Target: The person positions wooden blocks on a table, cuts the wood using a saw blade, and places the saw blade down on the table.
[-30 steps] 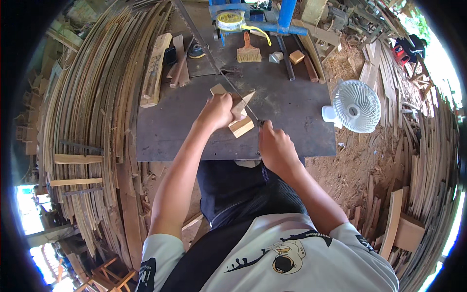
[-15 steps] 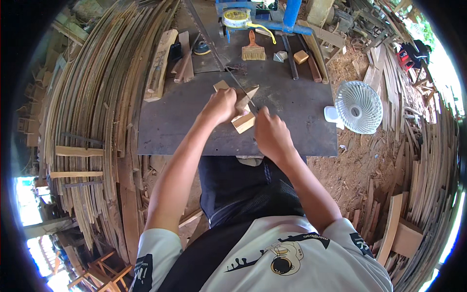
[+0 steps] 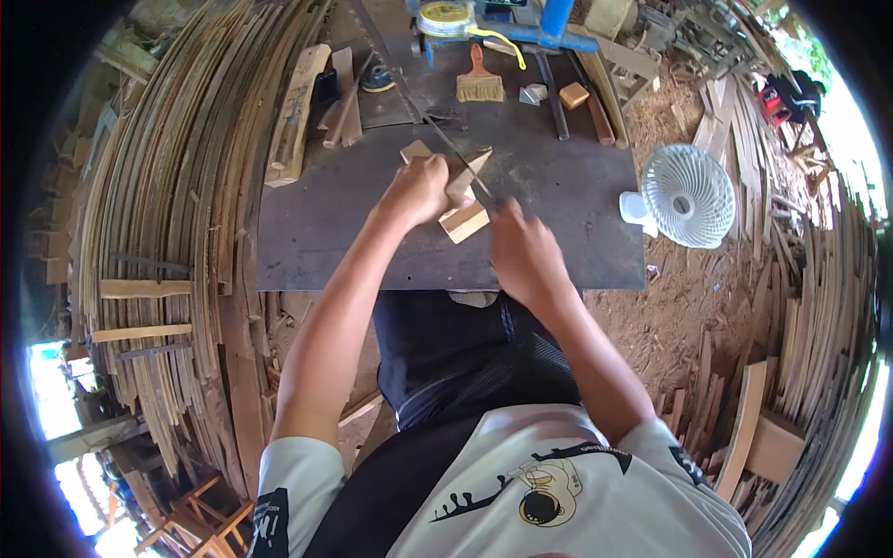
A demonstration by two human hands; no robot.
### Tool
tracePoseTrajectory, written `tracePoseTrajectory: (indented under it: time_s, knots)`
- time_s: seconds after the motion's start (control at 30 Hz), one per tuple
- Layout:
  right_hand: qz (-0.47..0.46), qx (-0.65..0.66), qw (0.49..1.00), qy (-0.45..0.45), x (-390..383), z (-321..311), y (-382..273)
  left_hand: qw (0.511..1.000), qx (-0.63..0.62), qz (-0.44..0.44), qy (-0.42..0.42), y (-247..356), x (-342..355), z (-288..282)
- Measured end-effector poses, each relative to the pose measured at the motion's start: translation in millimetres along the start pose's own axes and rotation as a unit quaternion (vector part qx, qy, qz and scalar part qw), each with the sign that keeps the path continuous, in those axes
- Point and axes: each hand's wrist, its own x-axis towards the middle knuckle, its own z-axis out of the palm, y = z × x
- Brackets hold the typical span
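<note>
I see a small wood block (image 3: 463, 221) lying on the dark metal table (image 3: 326, 242), near its middle. My left hand (image 3: 416, 189) is closed over the wood pieces just behind it. My right hand (image 3: 521, 249) grips a thin saw blade (image 3: 437, 130) beside the block. A brush (image 3: 480, 82) lies farther back; a white fan (image 3: 689, 195) stands right.
</note>
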Motion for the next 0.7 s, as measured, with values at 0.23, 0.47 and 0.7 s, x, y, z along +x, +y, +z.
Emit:
tracePoseTrajectory:
  time_s: [0.23, 0.47, 0.7]
  knots:
    - [0.021, -0.001, 1.000, -0.013, -9.5, -1.6, 7.7, 0.999, 0.035, 0.002, 0.007, 8.0, -8.3, -0.2]
    - [-0.006, 0.024, 0.999, -0.033, -1.0, -9.8, 4.6, 0.999, 0.026, -0.016, 0.016, -2.5, -2.5, 5.9]
    - [-0.021, 0.023, 0.999, -0.025, -6.1, -8.4, 3.9, 0.999, 0.036, -0.015, -0.003, 3.0, -1.1, 0.3]
